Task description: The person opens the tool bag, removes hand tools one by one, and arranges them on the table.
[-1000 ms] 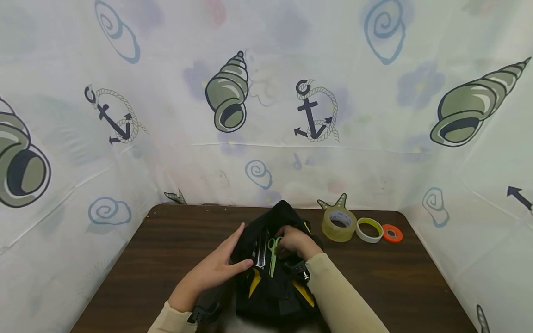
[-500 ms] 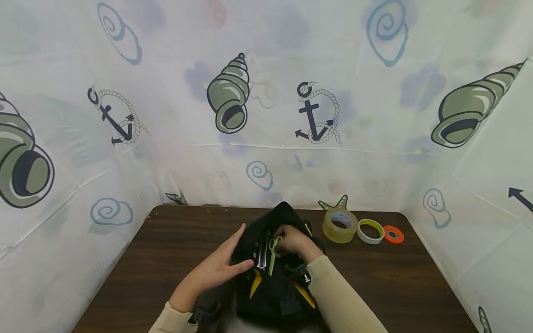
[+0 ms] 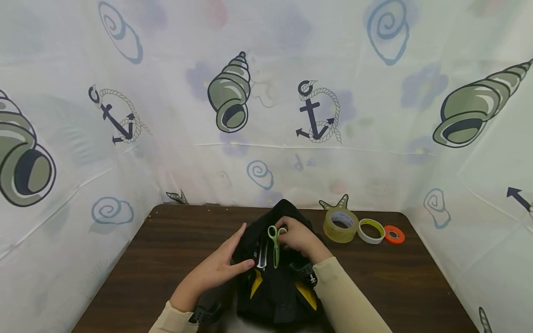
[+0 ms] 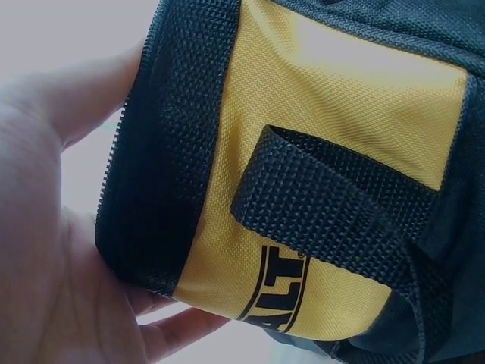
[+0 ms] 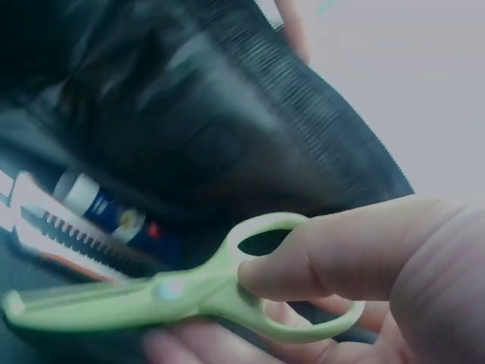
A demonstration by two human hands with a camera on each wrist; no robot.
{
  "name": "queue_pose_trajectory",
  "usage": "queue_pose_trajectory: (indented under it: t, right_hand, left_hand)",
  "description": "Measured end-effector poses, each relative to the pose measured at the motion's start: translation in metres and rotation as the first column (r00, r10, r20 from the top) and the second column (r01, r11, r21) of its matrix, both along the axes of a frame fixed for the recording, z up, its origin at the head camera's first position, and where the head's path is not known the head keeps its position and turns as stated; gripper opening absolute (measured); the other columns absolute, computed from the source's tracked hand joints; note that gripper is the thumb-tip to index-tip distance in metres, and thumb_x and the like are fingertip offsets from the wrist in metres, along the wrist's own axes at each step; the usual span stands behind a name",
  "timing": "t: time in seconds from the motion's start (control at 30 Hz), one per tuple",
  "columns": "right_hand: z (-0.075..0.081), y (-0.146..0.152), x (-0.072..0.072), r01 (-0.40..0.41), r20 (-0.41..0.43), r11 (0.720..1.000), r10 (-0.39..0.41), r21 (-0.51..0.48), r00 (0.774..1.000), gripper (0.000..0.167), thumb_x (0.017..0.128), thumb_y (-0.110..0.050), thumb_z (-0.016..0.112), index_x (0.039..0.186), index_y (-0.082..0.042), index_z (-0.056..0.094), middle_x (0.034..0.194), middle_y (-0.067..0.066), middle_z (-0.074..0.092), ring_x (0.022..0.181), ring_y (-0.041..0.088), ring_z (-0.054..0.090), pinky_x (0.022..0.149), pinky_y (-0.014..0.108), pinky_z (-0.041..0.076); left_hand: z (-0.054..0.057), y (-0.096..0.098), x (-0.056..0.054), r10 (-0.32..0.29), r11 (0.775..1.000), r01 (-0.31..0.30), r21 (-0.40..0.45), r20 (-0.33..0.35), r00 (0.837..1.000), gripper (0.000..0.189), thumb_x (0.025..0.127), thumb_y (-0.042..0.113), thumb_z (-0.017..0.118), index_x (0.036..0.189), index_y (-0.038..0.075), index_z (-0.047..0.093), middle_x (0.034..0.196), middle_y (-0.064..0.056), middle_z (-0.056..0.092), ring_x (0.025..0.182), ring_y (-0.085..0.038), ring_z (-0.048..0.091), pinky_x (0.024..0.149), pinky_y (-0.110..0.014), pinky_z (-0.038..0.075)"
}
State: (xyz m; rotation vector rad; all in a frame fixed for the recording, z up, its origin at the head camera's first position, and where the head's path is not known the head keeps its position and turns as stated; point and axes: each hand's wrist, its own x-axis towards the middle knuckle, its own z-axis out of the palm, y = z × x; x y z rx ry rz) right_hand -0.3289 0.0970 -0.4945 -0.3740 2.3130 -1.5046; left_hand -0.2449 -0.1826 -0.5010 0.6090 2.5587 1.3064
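Observation:
A black and yellow zippered tool bag (image 3: 276, 303) lies unzipped on the table, its dark inside showing. Light green scissors (image 5: 197, 296) are pinched by my right hand (image 3: 301, 238), thumb on the handle loops, over the bag's opening. The blades point back toward the bag's front. My left hand (image 3: 212, 268) holds the bag's left side, thumb over the front edge and fingers along the outside. In the left wrist view, it wraps the zippered end beside a yellow panel (image 4: 341, 98) with a black strap. A box cutter (image 3: 262, 254) and a blue-and-white glue stick (image 5: 110, 205) sit inside.
A wide roll of clear tape (image 3: 340, 233), a white roll with a yellow core (image 3: 376, 238) and an orange roll (image 3: 400, 239) stand at the table's back right. Brown table (image 3: 179, 231) surrounds the bag. A patterned cloth (image 3: 283, 175) hangs behind and at both sides.
My right hand has risen slightly, lifting the scissors up out of the bag's interior. My left hand keeps its place on the bag.

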Motion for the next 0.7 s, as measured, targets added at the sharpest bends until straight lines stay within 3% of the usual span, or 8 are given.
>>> queue_pose_trajectory:
  t: [0.17,0.37,0.7]
  right_hand:
    - [0.016,0.004,0.005,-0.006,0.020,0.993,0.008,-0.116,1.000,0.036,0.102,0.000,0.063,0.137,0.001,0.057,0.100,0.013,0.055,0.086,0.028,0.075,0.082,0.048,0.068]
    - [0.039,0.012,0.016,0.002,0.034,0.983,0.005,-0.183,0.999,0.038,0.106,-0.006,0.065,0.142,-0.004,0.052,0.108,0.012,0.052,0.081,0.026,0.074,0.073,0.045,0.069]
    - [0.067,0.039,0.035,-0.083,-0.062,0.960,0.069,-0.269,0.996,0.058,0.103,-0.006,0.073,0.153,-0.004,0.045,0.118,0.012,0.049,0.090,0.021,0.071,0.083,0.038,0.065]
  left_hand:
    - [0.000,0.000,0.000,-0.002,1.000,0.002,0.008,0.002,1.000,0.097,0.106,0.051,0.068,0.175,0.042,0.000,0.185,0.000,0.007,0.171,-0.033,0.012,0.132,-0.071,0.020]
    - [0.000,0.000,-0.001,-0.005,1.000,0.005,0.011,-0.003,1.000,0.098,0.106,0.051,0.069,0.175,0.042,0.000,0.185,0.001,0.008,0.171,-0.032,0.012,0.133,-0.070,0.020]
    - [0.000,-0.001,-0.002,0.006,1.000,-0.006,-0.006,0.004,1.000,0.099,0.105,0.053,0.069,0.175,0.042,-0.001,0.185,0.002,0.007,0.172,-0.032,0.012,0.133,-0.069,0.019]
